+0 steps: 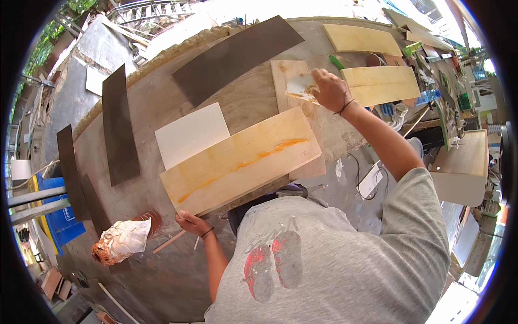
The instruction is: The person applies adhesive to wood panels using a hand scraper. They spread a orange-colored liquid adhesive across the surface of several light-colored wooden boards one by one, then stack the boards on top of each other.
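Observation:
Close in front of me lies a pale wooden board [243, 173] with a long streak of orange, glue-like paste running along it. My left hand [195, 224] grips its near left corner, the fingers closed on the edge. Farther out on the right, my right hand [330, 89] is closed on a thin white scraper-like sheet [300, 85] smeared with brown. It is over a narrow light plank [286, 69] that runs partly beneath the pale board. Against the pale board's far left side rests a white panel [191, 132].
Dark brown boards [237, 59] lie across the far and left parts of the worktable [154, 92]. Two yellowish boards [380, 86] are at the far right, near a green-handled tool [336, 62]. A stained white bag [123, 241] is at the near left.

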Tool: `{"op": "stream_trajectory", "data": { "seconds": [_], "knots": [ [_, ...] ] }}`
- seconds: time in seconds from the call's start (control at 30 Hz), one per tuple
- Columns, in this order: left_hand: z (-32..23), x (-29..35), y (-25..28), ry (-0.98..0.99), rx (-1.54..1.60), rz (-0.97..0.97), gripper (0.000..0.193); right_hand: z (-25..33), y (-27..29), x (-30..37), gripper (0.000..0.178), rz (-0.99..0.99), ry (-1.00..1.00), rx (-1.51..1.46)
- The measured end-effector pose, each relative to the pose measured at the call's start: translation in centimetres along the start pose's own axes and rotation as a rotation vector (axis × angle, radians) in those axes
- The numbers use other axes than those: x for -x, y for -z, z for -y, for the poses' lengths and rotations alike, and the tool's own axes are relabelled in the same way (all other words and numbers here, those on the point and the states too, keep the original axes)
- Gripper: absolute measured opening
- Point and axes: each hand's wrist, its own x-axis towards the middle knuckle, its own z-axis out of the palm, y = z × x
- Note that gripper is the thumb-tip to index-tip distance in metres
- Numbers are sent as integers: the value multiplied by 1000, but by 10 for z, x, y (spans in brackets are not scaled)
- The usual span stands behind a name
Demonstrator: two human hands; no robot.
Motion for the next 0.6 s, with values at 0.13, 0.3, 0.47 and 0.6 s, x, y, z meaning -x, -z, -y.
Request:
{"op": "stream_trajectory", "data": {
  "seconds": [0.13, 0.3, 0.47, 0.6],
  "knots": [
    [-1, -2, 1, 40, 65, 47, 49, 27, 39, 25, 44, -70, -180, -253],
    [6, -5, 2, 0, 75, 29, 50, 58, -10, 81, 64, -41, -424, -982],
    [11, -6, 5, 2, 160, 74, 47, 31, -75, 164, 57, -2, -862, -456],
    [-1, -9, 12, -32, 75, 141, 42, 33, -10, 170, 58, -410, -687, -511]
  ]
}}
